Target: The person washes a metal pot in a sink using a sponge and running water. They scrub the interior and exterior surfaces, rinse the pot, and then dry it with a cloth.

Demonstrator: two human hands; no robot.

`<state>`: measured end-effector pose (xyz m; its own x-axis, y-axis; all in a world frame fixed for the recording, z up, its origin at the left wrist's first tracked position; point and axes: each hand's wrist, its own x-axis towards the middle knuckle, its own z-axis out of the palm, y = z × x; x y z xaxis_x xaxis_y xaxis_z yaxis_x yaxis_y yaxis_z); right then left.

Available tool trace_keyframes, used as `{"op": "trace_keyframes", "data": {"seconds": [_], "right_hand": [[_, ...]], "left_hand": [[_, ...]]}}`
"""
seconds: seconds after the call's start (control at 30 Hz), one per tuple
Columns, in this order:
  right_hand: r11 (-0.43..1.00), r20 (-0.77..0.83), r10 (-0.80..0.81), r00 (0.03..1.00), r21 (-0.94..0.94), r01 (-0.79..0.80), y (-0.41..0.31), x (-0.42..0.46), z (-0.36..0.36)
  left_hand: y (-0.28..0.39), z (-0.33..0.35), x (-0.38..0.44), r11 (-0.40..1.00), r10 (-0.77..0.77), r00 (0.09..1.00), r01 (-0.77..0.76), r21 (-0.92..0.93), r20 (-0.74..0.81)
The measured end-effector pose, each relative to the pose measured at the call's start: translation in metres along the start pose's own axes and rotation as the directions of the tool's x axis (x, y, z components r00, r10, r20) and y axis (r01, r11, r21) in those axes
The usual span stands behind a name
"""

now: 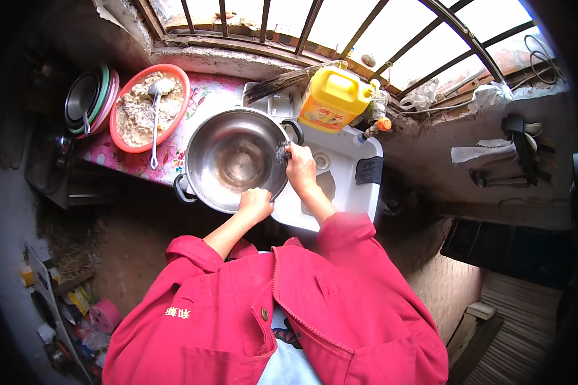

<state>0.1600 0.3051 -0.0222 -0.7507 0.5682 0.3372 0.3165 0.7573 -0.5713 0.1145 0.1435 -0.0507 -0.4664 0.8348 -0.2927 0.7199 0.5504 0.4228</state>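
Note:
A wide stainless steel pot (221, 144) with two black handles rests partly over a white sink (342, 192) and partly against the counter. Its inside is bare metal with a brownish ring at the bottom. My left hand (256, 206) grips the near rim with the fingers curled over it. In my right hand (301, 166) is a grey steel wool scrubber (282, 152), held against the inner wall on the right, close to one black handle (294, 132).
An orange-rimmed basin (187, 91) of pale food with a metal ladle (155, 122) stands on the flowered tablecloth (202, 89). Stacked basins (107, 96) are further left. Behind the sink are a yellow jug (334, 98), a twig brush (282, 84) and a tap (383, 124).

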Motion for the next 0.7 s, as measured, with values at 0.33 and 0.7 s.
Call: {"op": "trace_keyframes", "data": {"seconds": [0.33, 0.7], "right_hand": [[0.999, 0.101, -0.052, 0.994, 0.008, 0.051, 0.004, -0.009, -0.010], [0.986, 0.105, -0.127, 0.986, -0.092, 0.137, 0.010, 0.034, 0.013]], "left_hand": [[-0.002, 0.001, -0.002, 1.000, 0.004, 1.000, -0.005, -0.011, -0.027], [-0.004, 0.004, -0.002, 0.999, 0.042, 0.998, -0.042, 0.003, -0.051]]}}
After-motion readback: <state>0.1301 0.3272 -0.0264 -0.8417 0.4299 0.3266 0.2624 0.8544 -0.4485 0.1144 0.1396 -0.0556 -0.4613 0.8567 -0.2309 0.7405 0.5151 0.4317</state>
